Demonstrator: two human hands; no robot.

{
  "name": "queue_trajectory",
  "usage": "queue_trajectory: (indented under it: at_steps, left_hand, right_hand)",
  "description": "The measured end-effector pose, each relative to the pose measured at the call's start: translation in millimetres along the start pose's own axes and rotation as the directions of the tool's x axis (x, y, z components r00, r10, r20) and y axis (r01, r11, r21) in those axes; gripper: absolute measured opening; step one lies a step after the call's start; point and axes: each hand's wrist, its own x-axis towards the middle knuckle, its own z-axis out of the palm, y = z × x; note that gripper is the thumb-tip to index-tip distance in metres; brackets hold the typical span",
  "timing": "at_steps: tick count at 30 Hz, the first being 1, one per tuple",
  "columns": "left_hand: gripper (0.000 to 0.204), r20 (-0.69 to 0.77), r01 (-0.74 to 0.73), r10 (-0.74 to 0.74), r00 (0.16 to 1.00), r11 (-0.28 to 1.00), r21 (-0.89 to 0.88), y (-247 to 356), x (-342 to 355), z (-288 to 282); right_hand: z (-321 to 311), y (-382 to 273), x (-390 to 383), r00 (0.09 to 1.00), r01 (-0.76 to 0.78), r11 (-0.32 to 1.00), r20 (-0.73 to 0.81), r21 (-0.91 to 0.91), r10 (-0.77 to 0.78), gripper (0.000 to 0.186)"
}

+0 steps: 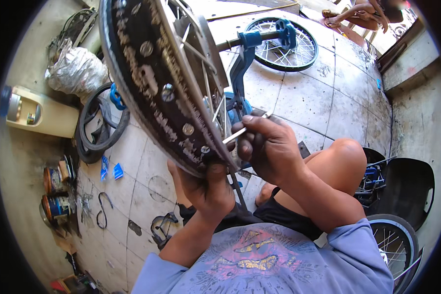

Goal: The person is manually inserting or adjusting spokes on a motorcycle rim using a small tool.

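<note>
Close in front of me stands a black spoked wheel rim [147, 73], its worn paint scraped and dotted with spoke nipple heads. My left hand [207, 188] is closed around the rim's lower edge, the thumb on its outer face. At the rim's right side, my right hand [269, 147] pinches a thin pale metal rod [235, 135] between thumb and fingers. The rod's left end reaches the rim's edge; whether it is a spoke or a tool I cannot tell. Behind the wheel is a blue metal stand [239, 73] with a threaded shaft and blue knob.
Another spoked wheel [312, 56] lies on the tiled floor beyond. Black tyres [83, 139], a cut-open cream container [49, 110] and a white plastic bag [78, 68] are at left. A black bin [409, 191] and a wheel [397, 235] stand at right. A person [362, 14] sits far right.
</note>
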Motion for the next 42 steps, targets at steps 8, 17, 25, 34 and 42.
queue_trajectory:
  at_steps: [8,17,25,34,42]
  left_hand:
    - [0.059,0.145,-0.070,0.056,0.988,0.993,0.092,-32,-12,-26]
    - [0.033,0.072,0.222,-0.229,0.971,0.971,0.090,1,-17,-11]
    - [0.028,-0.002,0.238,-0.243,0.970,0.951,-0.198,-10,-24,-2]
    - [0.039,0.000,0.302,-0.302,0.953,0.953,-0.022,-8,-21,-19]
    - [0.046,0.077,0.061,-0.055,0.995,0.995,-0.076,21,16,10]
  right_hand:
    - [23,-27,-26,0.728,0.685,0.479,0.526,-0.549,-0.439,0.024]
    - [3,6,-1,0.927,0.372,0.909,0.019,-0.188,-0.375,0.023]
    - [-35,14,4,0.931,-0.330,0.912,-0.080,0.243,0.358,0.016]
    - [13,-20,-9,0.838,0.538,0.716,0.189,-0.445,-0.513,0.012]
    - [9,-16,0,0.969,0.227,0.974,0.102,-0.001,-0.226,0.013]
